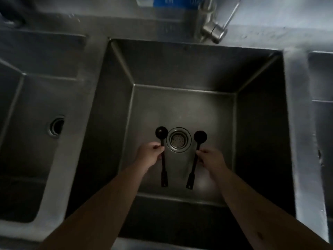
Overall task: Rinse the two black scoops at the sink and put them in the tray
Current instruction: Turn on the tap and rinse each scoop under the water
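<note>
At the far left a second steel basin (pixel 32 145) is seen, with a round drain opening (pixel 57 125) in its floor. It is divided from the middle sink (pixel 115 109) by a pale rim.

Inside the middle sink, low over its floor, the left hand (pixel 150 153) is reached in from below. Its fingers are curled round the thin handle of the left black scoop (pixel 162 156), pinched a little below the bowl. This scoop is held nearly upright in the picture, its round bowl lying just left of the strainer and its flat handle end pointing toward the near wall of the sink.

The round metal drain strainer (pixel 178 139) is set in the floor of the sink between the two scoop bowls.

Just right of the strainer the bowl of the right black scoop (pixel 195 156) is seen; its handle is slanted down and to the left. The handle is gripped near its upper part by the right hand (pixel 211 158), whose fingers are closed on it. The two scoops are held apart, one either side of the strainer.

Behind the sink, at the upper right, a steel tap (pixel 213 31) is mounted on the desk (pixel 261 36). The edge of a third basin (pixel 322 83) is seen at the far right.
</note>
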Available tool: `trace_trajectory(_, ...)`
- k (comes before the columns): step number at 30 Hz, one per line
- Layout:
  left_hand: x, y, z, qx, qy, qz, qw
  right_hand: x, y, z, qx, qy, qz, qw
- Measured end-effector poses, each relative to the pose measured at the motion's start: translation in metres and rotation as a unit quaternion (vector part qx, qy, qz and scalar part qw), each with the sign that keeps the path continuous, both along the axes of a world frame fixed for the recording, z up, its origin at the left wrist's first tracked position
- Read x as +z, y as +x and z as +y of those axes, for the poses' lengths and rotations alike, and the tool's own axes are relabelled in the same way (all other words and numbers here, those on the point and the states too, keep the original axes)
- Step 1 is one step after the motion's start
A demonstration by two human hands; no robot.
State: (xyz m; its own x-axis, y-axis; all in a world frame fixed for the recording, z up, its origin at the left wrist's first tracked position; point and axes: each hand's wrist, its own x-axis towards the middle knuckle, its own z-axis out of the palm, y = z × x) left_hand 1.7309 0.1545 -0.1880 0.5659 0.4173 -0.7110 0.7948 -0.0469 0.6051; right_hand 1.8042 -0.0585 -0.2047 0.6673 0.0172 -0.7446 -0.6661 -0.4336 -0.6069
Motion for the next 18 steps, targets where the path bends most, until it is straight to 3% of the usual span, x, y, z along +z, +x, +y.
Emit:
trace_trajectory(7,-0.084,-0.011,0.008,-0.02,-0.01,0.061,0.998,-0.066,0.002,-0.002,0.006,-0.066,0.04,0.997)
trace_trajectory(12,-0.098,-0.014,0.003,-0.007,-0.026,0.072,0.997,-0.088,-0.002,-0.004,0.003,-0.079,0.054,0.995)
trace_trajectory(18,-0.107,-0.02,0.002,-0.009,0.018,0.076,0.997,-0.09,-0.002,-0.003,0.031,-0.103,0.037,0.993)
